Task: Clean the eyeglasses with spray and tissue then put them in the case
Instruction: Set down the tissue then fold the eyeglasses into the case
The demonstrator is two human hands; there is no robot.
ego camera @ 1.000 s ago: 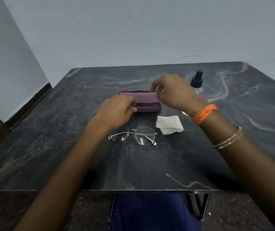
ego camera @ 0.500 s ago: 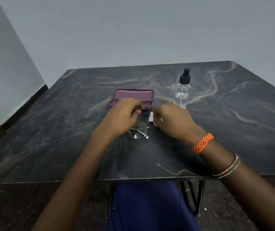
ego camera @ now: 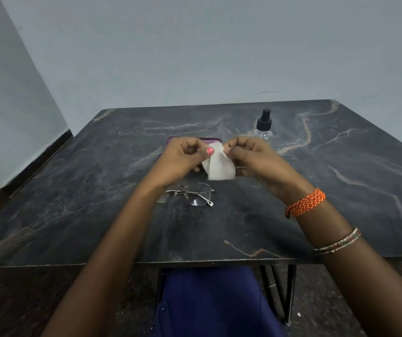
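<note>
Holding the tissue [ego camera: 219, 164] up between both hands, I have it raised off the table [ego camera: 341, 190], with its lower edge hanging loose. My left hand [ego camera: 183, 159] is curled, thumb and fingertips pinched on the tissue's upper left corner; the thumbnail shows pink polish. My right hand [ego camera: 251, 158] is curled the same way, fingertips pinched on the upper right corner, so the two hands nearly meet over the sheet.

The eyeglasses [ego camera: 190, 194] lie on the table just below my hands, on my side of them, folded, touching neither hand. The case [ego camera: 209, 141] sits right behind my hands and is mostly hidden by them; only a strip of its purple edge shows, so I cannot tell whether it is open or closed. The spray bottle [ego camera: 263, 127] stands upright beyond my right hand, a little to its right, black nozzle on top, clear body partly hidden by my knuckles.

On my right wrist I wear an orange braided band [ego camera: 306, 201], and further up the forearm thin bangles [ego camera: 338, 240].
</note>
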